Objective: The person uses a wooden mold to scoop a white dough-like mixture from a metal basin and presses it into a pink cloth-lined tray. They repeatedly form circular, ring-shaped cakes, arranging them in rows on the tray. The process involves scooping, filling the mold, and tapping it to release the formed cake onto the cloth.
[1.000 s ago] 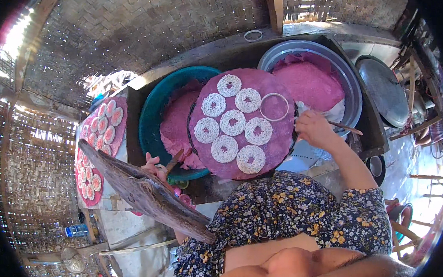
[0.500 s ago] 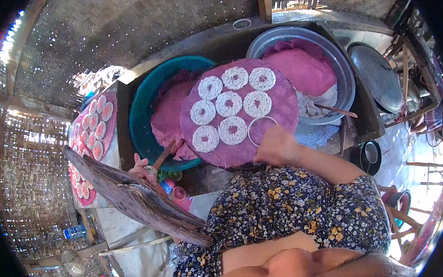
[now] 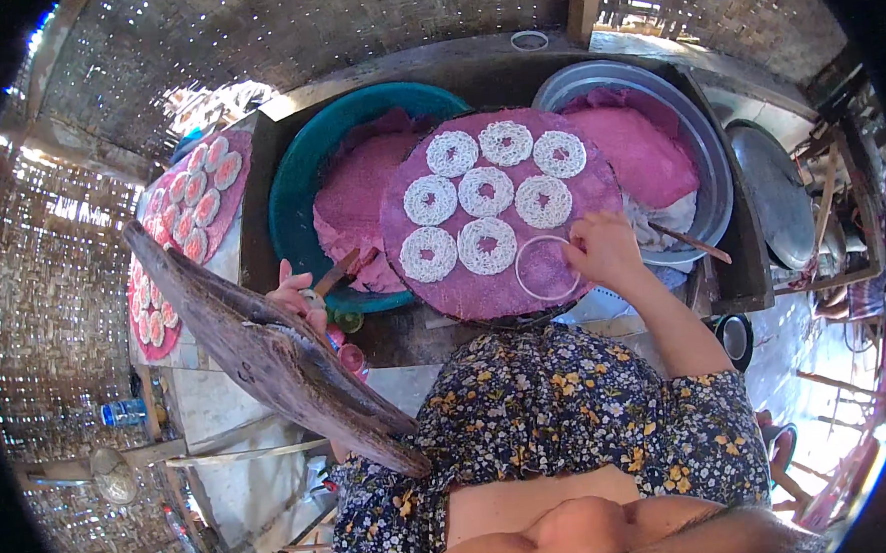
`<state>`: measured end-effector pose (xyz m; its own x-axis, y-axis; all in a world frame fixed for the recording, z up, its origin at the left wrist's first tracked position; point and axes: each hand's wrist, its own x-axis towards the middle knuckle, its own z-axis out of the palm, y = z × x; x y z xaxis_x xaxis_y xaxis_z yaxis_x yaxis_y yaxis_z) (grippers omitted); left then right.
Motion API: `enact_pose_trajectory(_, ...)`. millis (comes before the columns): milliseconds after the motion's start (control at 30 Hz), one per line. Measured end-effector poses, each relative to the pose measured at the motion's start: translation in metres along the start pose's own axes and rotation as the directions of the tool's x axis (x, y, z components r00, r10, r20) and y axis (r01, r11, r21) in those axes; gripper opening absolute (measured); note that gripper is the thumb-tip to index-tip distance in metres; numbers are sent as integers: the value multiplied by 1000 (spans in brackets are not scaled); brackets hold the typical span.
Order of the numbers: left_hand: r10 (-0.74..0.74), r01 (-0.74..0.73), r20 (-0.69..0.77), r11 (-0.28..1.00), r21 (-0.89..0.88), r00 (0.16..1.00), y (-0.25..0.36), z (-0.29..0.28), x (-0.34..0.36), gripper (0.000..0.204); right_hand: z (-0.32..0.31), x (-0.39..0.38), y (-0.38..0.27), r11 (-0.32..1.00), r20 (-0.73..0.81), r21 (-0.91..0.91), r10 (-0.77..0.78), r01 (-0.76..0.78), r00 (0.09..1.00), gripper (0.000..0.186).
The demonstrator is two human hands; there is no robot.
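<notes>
A round tray covered in purple-pink cloth [image 3: 599, 188] sits in front of me, bearing several white lacy discs with holes in the middle [image 3: 486, 192]. My right hand [image 3: 605, 251] is closed, its fingertips pinching the right rim of a thin pale ring [image 3: 521, 277] at the tray's near right. Only pink cloth shows inside the ring. My left hand [image 3: 295, 296] is partly hidden behind a long weathered wooden piece [image 3: 267, 351] that slants up from my lap. Its visible fingers are apart, beside a small flat wooden-looking tool [image 3: 338, 272] at the green basin's rim.
A green basin [image 3: 280, 195] with pink cloth stands left of the tray; a grey basin [image 3: 720, 177] with cloth, white stuff and a stick [image 3: 692, 242] stands right. Pink-centred discs [image 3: 193, 189] lie far left. A dark lid [image 3: 774, 189] leans at right. Another ring [image 3: 529, 41] lies behind.
The whole view has shifted, so the tray appears further right. Against the discs, the ring is slightly nearer me, and my right hand has swung from its near side to its right.
</notes>
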<state>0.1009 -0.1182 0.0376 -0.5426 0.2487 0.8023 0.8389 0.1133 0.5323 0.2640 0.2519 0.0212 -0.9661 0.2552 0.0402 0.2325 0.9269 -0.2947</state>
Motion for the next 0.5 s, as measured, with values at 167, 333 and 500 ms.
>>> enact_pose_trajectory(167,-75,81,89,994,-77,993,-17,-9,-12,29,3,-3,-3,1000,-6,-2,-23,23,1000,19)
enact_pose_trajectory(333,-177,198,170,973,-115,969,-39,-22,-27,26,6,-2,-5,999,-66,21,-35,36,997,23)
enact_pose_trajectory(500,-181,190,160,981,-45,970,-7,-18,-6,22,-37,4,23,979,-428,201,112,-26,897,25)
